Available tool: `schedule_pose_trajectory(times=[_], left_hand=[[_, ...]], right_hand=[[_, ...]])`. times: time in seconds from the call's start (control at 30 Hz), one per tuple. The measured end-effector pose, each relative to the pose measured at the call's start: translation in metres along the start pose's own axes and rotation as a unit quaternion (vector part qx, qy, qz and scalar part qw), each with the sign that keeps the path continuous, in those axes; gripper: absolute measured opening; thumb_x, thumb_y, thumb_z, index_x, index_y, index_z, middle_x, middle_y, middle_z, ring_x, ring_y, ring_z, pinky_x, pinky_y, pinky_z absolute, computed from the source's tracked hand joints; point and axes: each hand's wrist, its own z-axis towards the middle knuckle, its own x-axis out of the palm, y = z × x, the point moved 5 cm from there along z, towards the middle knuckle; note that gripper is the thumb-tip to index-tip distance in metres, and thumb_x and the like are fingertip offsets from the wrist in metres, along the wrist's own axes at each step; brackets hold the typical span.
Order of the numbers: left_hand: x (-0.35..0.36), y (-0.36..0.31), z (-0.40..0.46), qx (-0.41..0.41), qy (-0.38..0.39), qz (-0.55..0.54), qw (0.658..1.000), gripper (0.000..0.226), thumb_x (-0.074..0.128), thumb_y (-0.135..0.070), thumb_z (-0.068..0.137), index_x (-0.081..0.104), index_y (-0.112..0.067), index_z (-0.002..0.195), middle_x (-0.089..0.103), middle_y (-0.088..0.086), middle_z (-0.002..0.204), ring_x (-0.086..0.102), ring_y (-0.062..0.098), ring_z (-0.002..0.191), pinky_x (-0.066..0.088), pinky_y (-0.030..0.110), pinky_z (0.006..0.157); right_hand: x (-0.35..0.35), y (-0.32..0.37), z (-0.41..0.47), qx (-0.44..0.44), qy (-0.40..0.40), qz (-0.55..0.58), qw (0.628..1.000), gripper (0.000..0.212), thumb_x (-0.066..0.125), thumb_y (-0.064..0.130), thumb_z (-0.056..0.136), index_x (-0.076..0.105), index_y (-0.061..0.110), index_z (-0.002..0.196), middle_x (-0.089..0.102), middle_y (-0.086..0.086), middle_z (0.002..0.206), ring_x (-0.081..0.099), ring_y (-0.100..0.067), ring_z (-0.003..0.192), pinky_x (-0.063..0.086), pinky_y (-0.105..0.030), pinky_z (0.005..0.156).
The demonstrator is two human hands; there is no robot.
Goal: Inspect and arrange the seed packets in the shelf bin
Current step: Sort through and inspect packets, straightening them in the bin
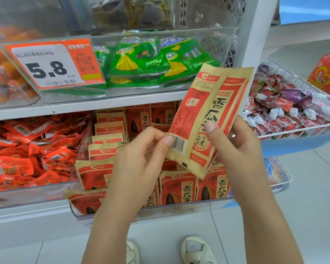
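Both hands hold one tan-and-red seed packet [208,119] up in front of the shelf, tilted with its top toward one o'clock: the left hand [141,155] pinches the lower left corner by the barcode between thumb and curled fingers, and the right hand [236,147] grips the right edge, thumb pressed on the front and fingers hidden behind. Below it, at six o'clock, the clear bin [141,210] holds more matching packets [177,187] standing in rows, and green packets [141,60] fill the bin above at eleven o'clock beside a price tag [51,63].
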Motion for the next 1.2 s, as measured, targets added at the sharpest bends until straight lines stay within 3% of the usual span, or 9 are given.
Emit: schedule_pose_trajectory(times=[0.1,0.2,0.33,0.5,0.6,0.77,0.9,1.03,1.2], left_hand=[[0.002,-0.002,0.000,-0.020,0.012,-0.034,0.999,0.017,0.052,-0.036,0.094,0.064,-0.025,0.089,0.072,-0.023,0.093,0.068,-0.004,0.089,0.052,0.012,0.074],[0.006,0.002,0.001,-0.041,-0.008,-0.044,0.998,0.015,0.055,-0.044,0.095,0.061,-0.031,0.101,0.064,-0.021,0.120,0.063,-0.002,0.106,0.056,0.026,0.087],[0.004,-0.003,0.003,-0.034,-0.071,-0.096,0.992,0.018,0.058,-0.041,0.091,0.058,-0.035,0.109,0.058,-0.021,0.129,0.056,0.001,0.119,0.051,0.032,0.096],[-0.011,-0.010,0.005,-0.044,-0.185,-0.138,0.972,0.018,0.064,-0.048,0.079,0.063,-0.033,0.090,0.061,-0.017,0.121,0.064,0.006,0.105,0.052,0.017,0.081],[-0.017,-0.013,0.004,-0.040,-0.227,-0.093,0.969,0.022,0.068,-0.050,0.076,0.061,-0.032,0.086,0.056,-0.015,0.108,0.065,0.010,0.097,0.055,0.021,0.077],[-0.019,-0.013,0.004,-0.048,-0.241,-0.055,0.968,0.014,0.071,-0.035,0.085,0.060,-0.027,0.080,0.054,-0.010,0.100,0.063,0.007,0.087,0.048,0.009,0.069],[-0.018,-0.011,0.003,-0.052,-0.235,-0.072,0.968,0.015,0.065,-0.014,0.092,0.063,-0.024,0.081,0.054,-0.004,0.104,0.061,0.004,0.087,0.046,0.006,0.069],[-0.018,-0.008,0.003,-0.053,-0.226,-0.092,0.968,0.015,0.064,-0.010,0.092,0.064,-0.020,0.082,0.055,0.000,0.106,0.062,0.003,0.089,0.047,0.006,0.071],[-0.020,-0.008,0.003,-0.045,-0.232,-0.107,0.966,0.017,0.062,-0.012,0.093,0.063,-0.022,0.080,0.055,-0.003,0.107,0.060,0.001,0.093,0.046,0.007,0.071]], right_hand=[[0.002,0.000,0.000,-0.005,0.012,0.000,1.000,0.022,0.063,0.031,0.081,0.066,0.025,0.102,0.075,0.009,0.093,0.071,-0.008,0.083,0.055,-0.022,0.065],[0.006,-0.001,-0.001,-0.017,0.046,-0.028,0.998,0.022,0.064,0.029,0.082,0.067,0.028,0.103,0.075,0.011,0.095,0.071,-0.005,0.084,0.055,-0.020,0.067],[0.017,-0.003,-0.006,-0.025,0.114,-0.081,0.990,0.027,0.061,0.024,0.080,0.067,0.040,0.100,0.073,0.009,0.092,0.070,-0.014,0.084,0.059,-0.037,0.075],[0.030,0.003,-0.012,-0.053,0.178,-0.085,0.979,0.043,0.060,0.017,0.077,0.066,0.053,0.100,0.070,0.008,0.087,0.065,-0.017,0.076,0.056,-0.031,0.069],[0.034,0.004,-0.015,-0.055,0.200,-0.079,0.975,0.044,0.062,0.018,0.077,0.066,0.056,0.100,0.069,0.000,0.089,0.064,-0.027,0.082,0.056,-0.038,0.073],[0.035,0.001,-0.015,-0.056,0.218,-0.083,0.971,0.049,0.060,0.015,0.080,0.066,0.057,0.103,0.071,0.008,0.098,0.067,-0.017,0.089,0.058,-0.025,0.077],[0.036,-0.001,-0.016,-0.046,0.225,-0.088,0.969,0.047,0.059,0.018,0.081,0.064,0.057,0.107,0.070,0.005,0.098,0.065,-0.025,0.090,0.058,-0.039,0.079],[0.036,-0.002,-0.016,-0.047,0.233,-0.092,0.967,0.042,0.063,0.026,0.080,0.063,0.054,0.112,0.070,0.004,0.100,0.064,-0.029,0.091,0.057,-0.043,0.079],[0.035,-0.003,-0.017,-0.043,0.221,-0.099,0.969,0.035,0.071,0.035,0.079,0.067,0.039,0.113,0.070,0.006,0.095,0.067,-0.008,0.081,0.055,-0.020,0.068]])
